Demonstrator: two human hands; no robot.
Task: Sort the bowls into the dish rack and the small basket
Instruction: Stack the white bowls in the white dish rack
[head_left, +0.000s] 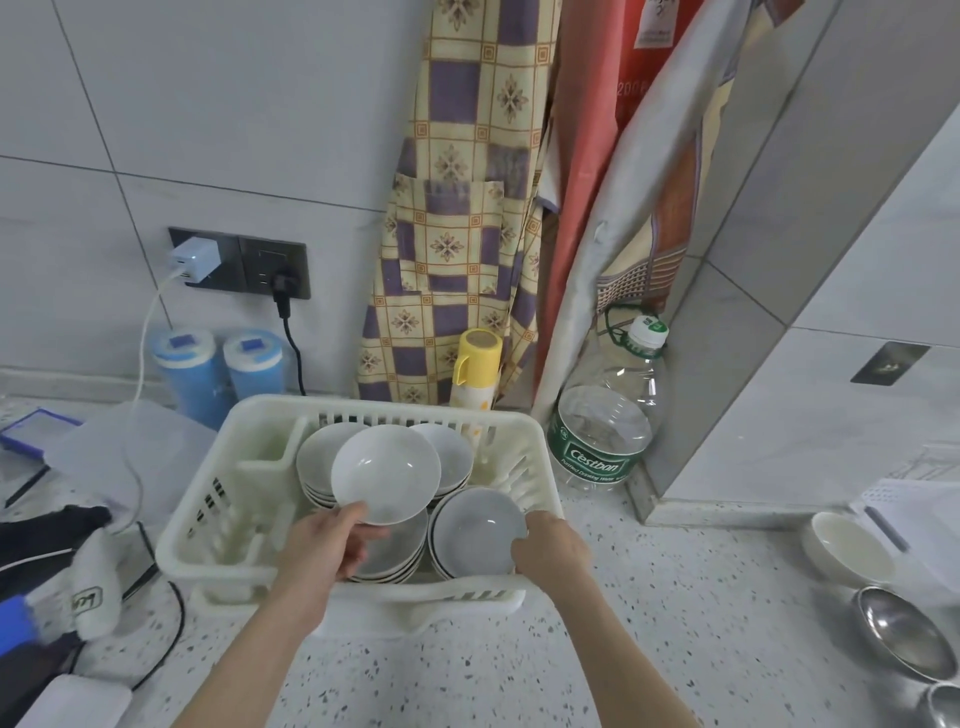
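We see only part of the shiny steel bowls (906, 636) at the lower right; the picture's edge cuts them off. The lifted white ceramic bowl (385, 473) hides most of the stacks behind it in the cream plastic dish rack (208, 540). Our right hand (550, 545) covers part of the grey bowl's (475, 530) near rim. We cannot identify the dark bundle (47, 545) at the left edge.

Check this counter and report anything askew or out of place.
Nothing is spilled or broken. One cream bowl sits alone on the counter's right side, apart from the stacked bowls in the dish rack. The left hand holds one white bowl tilted.
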